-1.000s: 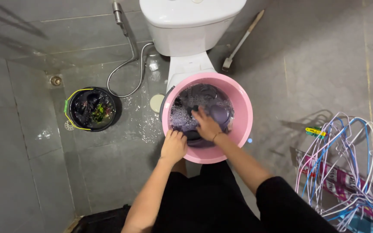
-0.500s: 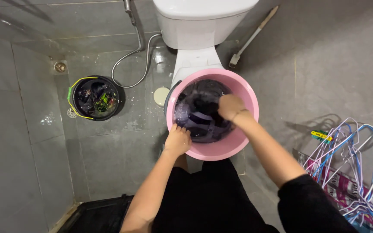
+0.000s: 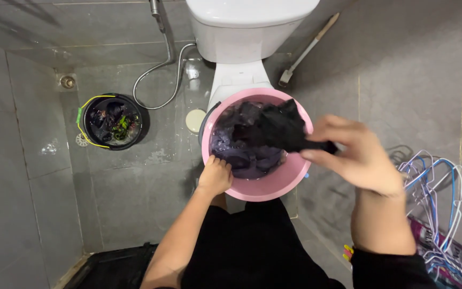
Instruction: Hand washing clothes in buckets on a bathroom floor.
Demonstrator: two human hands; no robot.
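- Where the pink tub (image 3: 274, 187) stands on the grey tiled floor (image 3: 135, 198), it sits just in front of the white toilet (image 3: 241, 48), with the person's dark-clad knees close behind its near rim.
- Left of the tub lies open wet floor, as far as a black bucket (image 3: 112, 122) with a yellow-green handle, well apart from the tub.
- Right of the tub the floor is bare up to a heap of wire hangers (image 3: 439, 203), blue and white, lying on a patterned cloth.
- Beyond the tub, a hose (image 3: 159, 80) curls on the tiles left of the toilet, and a long-handled brush (image 3: 306, 51) leans to its right.
- A small round pale disc (image 3: 194, 120) lies just left of the tub's far rim.
- Left hand (image 3: 215, 175) is clasped on the tub's near-left rim.
- Right hand (image 3: 351, 155) is raised over the tub's right rim, fingers pinched on a dark wet garment (image 3: 271, 128), which hangs across the tub above the purple water.
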